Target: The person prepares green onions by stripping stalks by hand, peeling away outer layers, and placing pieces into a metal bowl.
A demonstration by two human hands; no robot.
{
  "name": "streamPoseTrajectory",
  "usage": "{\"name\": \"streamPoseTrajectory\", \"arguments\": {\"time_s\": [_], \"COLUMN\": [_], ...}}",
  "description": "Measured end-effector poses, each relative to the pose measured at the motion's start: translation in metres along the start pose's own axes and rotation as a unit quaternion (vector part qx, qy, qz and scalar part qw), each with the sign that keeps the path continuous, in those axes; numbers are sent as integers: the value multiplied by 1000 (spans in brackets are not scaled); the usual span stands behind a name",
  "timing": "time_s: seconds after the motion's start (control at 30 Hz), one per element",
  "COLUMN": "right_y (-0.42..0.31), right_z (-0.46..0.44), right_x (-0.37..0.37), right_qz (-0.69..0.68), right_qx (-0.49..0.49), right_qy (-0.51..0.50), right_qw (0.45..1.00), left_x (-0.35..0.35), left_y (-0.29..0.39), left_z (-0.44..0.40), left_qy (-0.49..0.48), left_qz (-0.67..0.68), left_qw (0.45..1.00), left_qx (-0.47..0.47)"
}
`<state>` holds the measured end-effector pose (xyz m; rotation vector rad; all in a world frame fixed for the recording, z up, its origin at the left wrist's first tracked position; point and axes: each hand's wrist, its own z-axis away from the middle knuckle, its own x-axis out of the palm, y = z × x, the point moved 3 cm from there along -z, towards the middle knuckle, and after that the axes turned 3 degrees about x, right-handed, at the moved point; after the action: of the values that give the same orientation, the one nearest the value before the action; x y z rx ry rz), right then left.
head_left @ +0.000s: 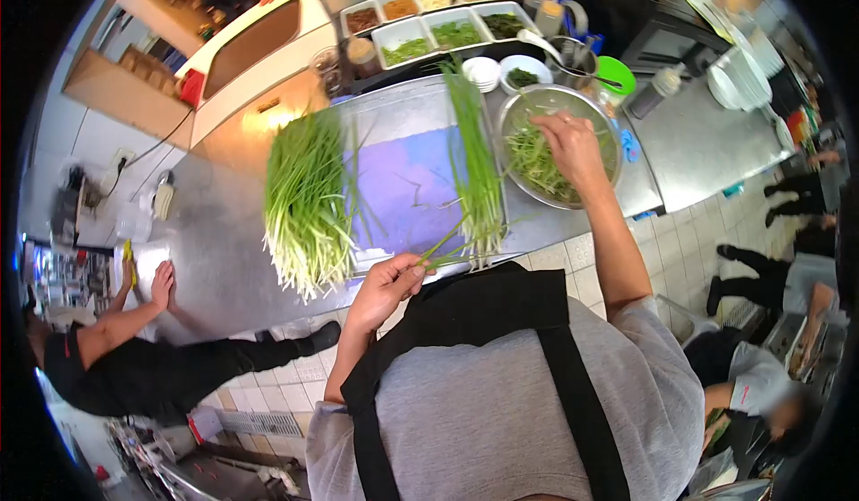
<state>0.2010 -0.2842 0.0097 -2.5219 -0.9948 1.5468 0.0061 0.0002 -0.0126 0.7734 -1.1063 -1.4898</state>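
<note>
Near the counter's front edge, my left hand [391,286] is closed on a green onion [438,249], pinched between thumb and fingers. Over the metal bowl [616,148], my right hand [569,141] points down with its fingers drawn together; whatever they may hold is too small to make out. Pale green scraps [537,163] fill much of that bowl. A large bundle of green onions [309,201] lies on the left, white ends towards me. Beside the bowl lies a narrower bundle of green onions [474,165]. Between the bundles shows a purple cutting board [403,174] with a few loose bits.
Trays of chopped toppings [455,34] stand at the back, with small white bowls [483,73] in front. A green container [616,75] and a squeeze bottle [658,89] are at right. A co-worker's hand [163,284] rests on the counter at left; other people stand at right.
</note>
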Motion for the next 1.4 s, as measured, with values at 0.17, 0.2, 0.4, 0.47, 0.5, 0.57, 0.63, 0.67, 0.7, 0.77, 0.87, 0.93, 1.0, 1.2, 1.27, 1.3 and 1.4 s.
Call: {"name": "streamPoseTrajectory", "arguments": {"time_s": [0.17,0.2,0.4,0.47,0.5,0.57,0.63,0.67,0.7,0.77,0.87,0.93,1.0,1.2,1.27,1.3,1.4], "right_y": [30,35,25,28,34,48,30,26,36,39,6,-20,-43,-94,-99,-99,-99], "right_z": [1,0,-14,-11,-9,-4,0,3,8,5,8,5,7,38,48,51,58], "right_x": [24,22,-2,-2,3,18,15,12,18,18,5,0,6,38,52,60,79], "right_qz": [-178,-217,-97,12,26,56,122,156,180,192,149,102,25,-3,23,26,50], "right_qx": [97,161,88,88,87,87,67,59,26,72,45,24,7,-24,-12,-6,10], "right_qy": [5,-15,30,-15,-33,-69,-91,-104,-107,-127,-33,-17,-37,-169,-215,-234,-253], "right_qw": [979,963,991,996,995,992,986,981,977,970,987,994,999,985,976,972,966], "left_x": [-11,-15,-58,-83,-101,-124,-137,-144,-147,-145,-117,-90,-66,-3,9,14,17], "left_y": [-1,-3,19,41,46,58,63,59,56,53,62,62,49,-12,-20,-20,-25], "left_z": [6,6,24,32,34,35,27,20,14,8,3,-7,-26,-81,-91,-98,-113], "left_qy": [24,15,231,393,465,552,571,566,560,540,544,512,424,219,221,231,230], "left_qz": [-59,-77,-1,-119,-240,-411,-496,-529,-561,-597,-599,-548,-455,-454,-450,-443,-442], "left_qw": [997,996,966,898,826,687,624,608,590,576,556,612,722,821,819,818,812], "left_qx": [31,35,118,161,209,234,194,172,152,142,192,250,304,266,279,285,305]}}
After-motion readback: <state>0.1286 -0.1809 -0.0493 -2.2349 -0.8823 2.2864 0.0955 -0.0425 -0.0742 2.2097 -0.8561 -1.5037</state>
